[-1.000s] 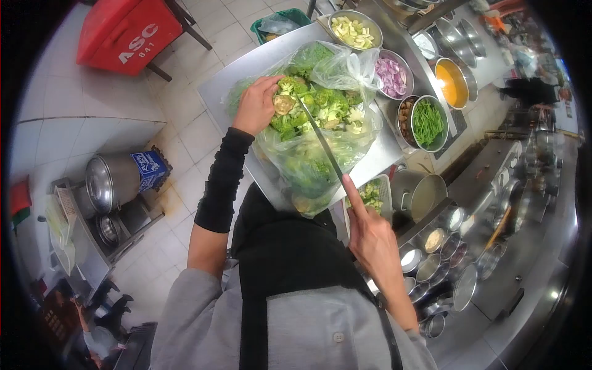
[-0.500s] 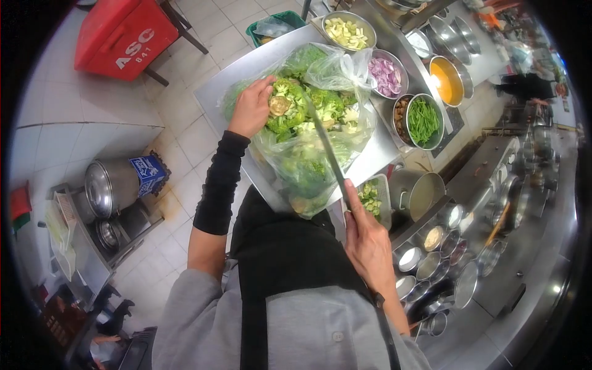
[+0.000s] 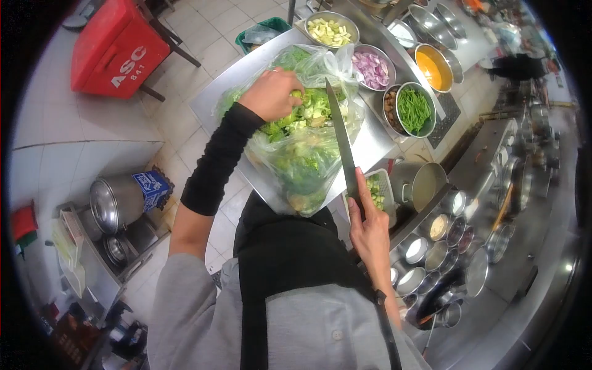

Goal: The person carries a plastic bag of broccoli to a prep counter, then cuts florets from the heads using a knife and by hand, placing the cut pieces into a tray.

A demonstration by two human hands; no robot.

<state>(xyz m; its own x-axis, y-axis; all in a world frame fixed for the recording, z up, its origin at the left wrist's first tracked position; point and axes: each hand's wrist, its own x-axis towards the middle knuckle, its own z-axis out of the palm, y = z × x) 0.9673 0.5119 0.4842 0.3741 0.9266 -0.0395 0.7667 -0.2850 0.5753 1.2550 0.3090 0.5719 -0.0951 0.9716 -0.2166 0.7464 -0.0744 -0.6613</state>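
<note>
A clear plastic bag [image 3: 290,163] full of cut broccoli [image 3: 314,105] lies open on the metal table [image 3: 376,145]. My left hand [image 3: 271,95] is over the bag's left part, its fingers curled down onto a green piece that they mostly hide. In my right hand [image 3: 370,225] is a long knife [image 3: 345,142], gripped by the handle with the index finger along it. The blade points up and away from me, above the right side of the bag, its tip near the bag's gathered plastic.
Bowls of pale green pieces [image 3: 332,31], purple onion [image 3: 371,68] and green beans [image 3: 414,110] stand at the right. A white basket [image 3: 383,191] and a pot [image 3: 425,185] are near my right hand. A red box [image 3: 120,52] stands far left.
My left hand has moved right and over the broccoli, and the round cut stem beside it no longer shows. The knife has swung more upright, toward the bag's right side.
</note>
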